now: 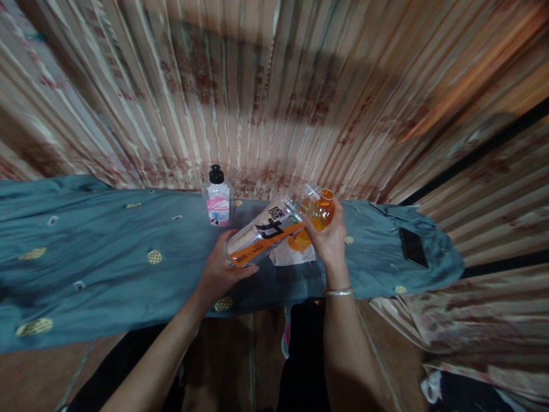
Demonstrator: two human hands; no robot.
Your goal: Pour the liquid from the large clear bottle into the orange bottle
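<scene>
My left hand [218,268] is wrapped round the lower end of a clear plastic bottle [266,233] with an orange and black label. The bottle is tilted, its neck up and to the right. In my right hand [332,237] is a see-through orange bottle [325,213] with its round mouth showing at the top. The two necks are close together; I cannot tell whether they touch. My right fingers are partly hidden behind the bottles. Beneath them lies a white cloth or tissue [295,256].
A clear bottle with a black cap and pink label [218,200] stands at the back, left of my hands. A black phone [413,248] lies on the right of the teal cloth-covered table [107,240]. Pleated curtains [240,86] hang close behind it.
</scene>
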